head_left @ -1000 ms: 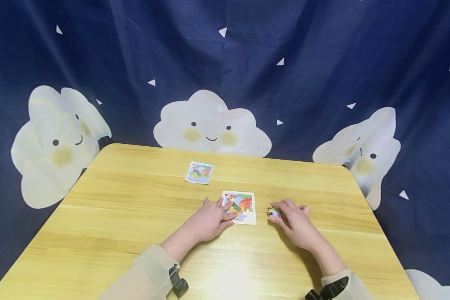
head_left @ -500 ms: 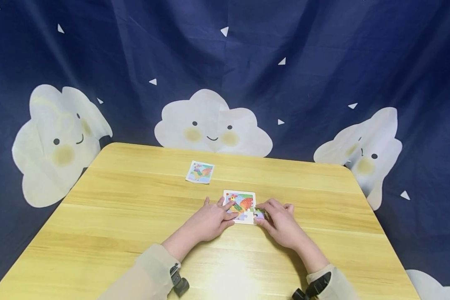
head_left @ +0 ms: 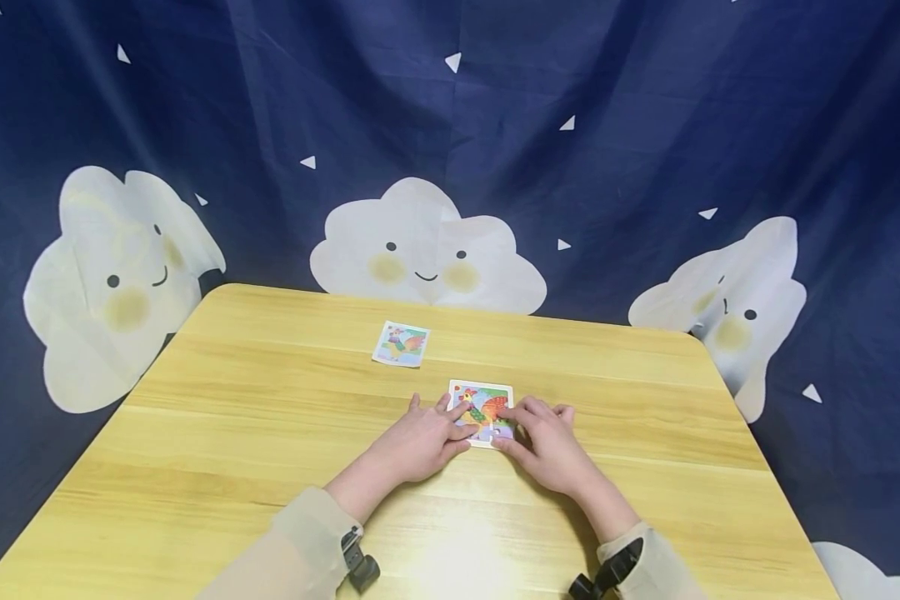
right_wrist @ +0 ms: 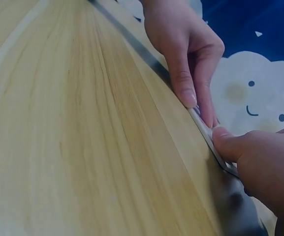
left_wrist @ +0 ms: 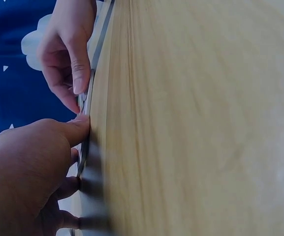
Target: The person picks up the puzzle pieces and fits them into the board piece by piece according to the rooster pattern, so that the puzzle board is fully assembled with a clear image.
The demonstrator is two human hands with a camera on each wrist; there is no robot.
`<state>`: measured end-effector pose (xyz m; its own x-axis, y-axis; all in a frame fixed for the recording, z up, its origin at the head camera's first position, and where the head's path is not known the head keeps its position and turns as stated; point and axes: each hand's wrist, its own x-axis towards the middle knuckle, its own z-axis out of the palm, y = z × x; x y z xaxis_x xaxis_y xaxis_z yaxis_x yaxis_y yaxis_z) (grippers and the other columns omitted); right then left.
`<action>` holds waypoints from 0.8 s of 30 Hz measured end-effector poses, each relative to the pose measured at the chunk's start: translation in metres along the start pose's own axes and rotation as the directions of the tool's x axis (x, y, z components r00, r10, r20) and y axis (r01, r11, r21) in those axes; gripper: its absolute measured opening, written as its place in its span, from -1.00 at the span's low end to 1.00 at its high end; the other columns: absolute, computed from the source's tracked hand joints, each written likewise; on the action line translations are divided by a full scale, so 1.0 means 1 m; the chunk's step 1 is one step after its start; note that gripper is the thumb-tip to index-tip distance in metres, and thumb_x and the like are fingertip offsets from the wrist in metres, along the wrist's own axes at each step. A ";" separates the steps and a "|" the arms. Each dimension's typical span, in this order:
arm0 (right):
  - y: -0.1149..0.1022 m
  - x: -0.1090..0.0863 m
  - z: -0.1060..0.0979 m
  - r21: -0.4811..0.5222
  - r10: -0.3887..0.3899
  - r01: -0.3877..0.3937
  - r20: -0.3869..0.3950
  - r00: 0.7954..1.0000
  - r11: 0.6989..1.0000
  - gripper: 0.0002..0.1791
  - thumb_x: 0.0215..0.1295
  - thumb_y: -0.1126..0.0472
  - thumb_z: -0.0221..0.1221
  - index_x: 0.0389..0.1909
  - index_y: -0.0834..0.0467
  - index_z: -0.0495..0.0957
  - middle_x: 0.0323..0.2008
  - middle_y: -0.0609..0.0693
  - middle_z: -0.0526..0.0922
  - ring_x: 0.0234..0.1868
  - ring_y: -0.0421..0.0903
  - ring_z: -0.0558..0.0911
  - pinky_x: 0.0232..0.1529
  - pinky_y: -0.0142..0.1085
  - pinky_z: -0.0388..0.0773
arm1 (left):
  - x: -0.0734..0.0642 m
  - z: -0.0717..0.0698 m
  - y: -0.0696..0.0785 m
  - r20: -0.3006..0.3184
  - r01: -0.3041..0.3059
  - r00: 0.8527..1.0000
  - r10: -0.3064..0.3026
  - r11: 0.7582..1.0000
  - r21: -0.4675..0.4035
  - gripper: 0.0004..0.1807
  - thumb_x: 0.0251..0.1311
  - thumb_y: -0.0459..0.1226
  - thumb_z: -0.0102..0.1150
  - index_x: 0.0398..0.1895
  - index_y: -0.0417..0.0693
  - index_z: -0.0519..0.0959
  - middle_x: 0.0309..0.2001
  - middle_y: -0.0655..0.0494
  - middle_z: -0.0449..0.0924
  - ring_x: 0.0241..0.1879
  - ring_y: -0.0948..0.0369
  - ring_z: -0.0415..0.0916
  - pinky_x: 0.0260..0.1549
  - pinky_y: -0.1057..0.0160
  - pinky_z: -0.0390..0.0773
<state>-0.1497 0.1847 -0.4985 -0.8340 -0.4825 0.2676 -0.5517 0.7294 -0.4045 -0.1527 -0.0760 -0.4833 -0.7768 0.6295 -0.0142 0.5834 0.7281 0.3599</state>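
A small square jigsaw puzzle (head_left: 487,396) in a white frame, with a colourful rooster on it, lies on the table. My left hand (head_left: 422,442) rests on the left part of it, fingers spread, and its thumb (left_wrist: 78,129) touches the near edge in the left wrist view. Over the puzzle's lower right corner, my right hand (head_left: 551,444) pinches a purple jigsaw piece (head_left: 504,431) between thumb and fingers. A narrow white gap shows beside that piece. Whether the piece lies flat in the frame I cannot tell, since the fingers partly cover it.
Behind the puzzle, to the left, a paper card (head_left: 401,344) with the same rooster picture lies on the wooden table (head_left: 270,400). A dark blue curtain (head_left: 390,108) with smiling clouds hangs past the far edge.
My right hand has carried the jigsaw piece leftward from the bare table onto the puzzle's lower right corner. The left hand has stayed on the puzzle.
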 end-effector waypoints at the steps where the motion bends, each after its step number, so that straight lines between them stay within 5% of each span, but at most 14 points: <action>1: 0.000 0.000 0.000 0.002 -0.002 0.002 -0.001 1.000 1.000 -0.52 0.41 -0.09 0.39 0.19 0.11 0.71 -0.24 -0.21 0.50 -0.26 -0.23 0.40 -0.06 -0.05 0.02 | 0.000 0.000 0.000 0.000 -0.001 1.000 0.001 1.000 0.001 -0.58 0.61 0.03 0.06 0.39 0.22 0.63 0.56 0.06 0.29 0.53 -0.18 0.20 0.33 -0.59 0.09; 9: -0.002 0.002 0.004 0.053 0.002 0.000 -0.030 1.000 0.999 -0.54 0.35 -0.06 0.44 0.12 0.14 0.76 -0.30 -0.20 0.48 -0.39 -0.28 0.34 -0.11 -0.07 0.01 | 0.000 -0.001 0.002 -0.004 -0.001 1.000 0.001 0.999 0.036 -0.58 0.61 0.04 0.06 0.39 0.25 0.63 0.55 0.06 0.31 0.52 -0.17 0.23 0.32 -0.57 0.15; 18: 0.002 0.004 0.005 0.164 0.081 -0.080 -0.001 0.997 0.983 -0.51 0.28 -0.02 0.51 0.14 0.16 0.77 -0.22 -0.24 0.56 -0.37 -0.27 0.39 -0.10 -0.08 0.01 | 0.006 -0.003 0.015 -0.014 -0.022 1.000 0.025 0.983 0.181 -0.56 0.58 0.07 0.09 0.43 0.36 0.58 0.53 0.04 0.36 0.50 -0.14 0.29 0.36 -0.46 0.23; 24: 0.002 0.005 0.003 0.164 0.063 -0.065 0.021 0.998 0.984 -0.49 0.30 -0.04 0.49 0.15 0.18 0.76 -0.22 -0.21 0.55 -0.36 -0.27 0.43 -0.08 -0.08 0.03 | 0.012 0.002 0.024 -0.006 -0.036 0.999 0.037 0.988 0.151 -0.56 0.60 0.06 0.05 0.42 0.33 0.60 0.53 0.00 0.34 0.52 -0.12 0.27 0.37 -0.42 0.26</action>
<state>-0.1553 0.1819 -0.5007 -0.8669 -0.4456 0.2233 -0.4884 0.6702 -0.5588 -0.1476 -0.0507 -0.4765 -0.7560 0.6545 0.0043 0.6400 0.7378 0.2148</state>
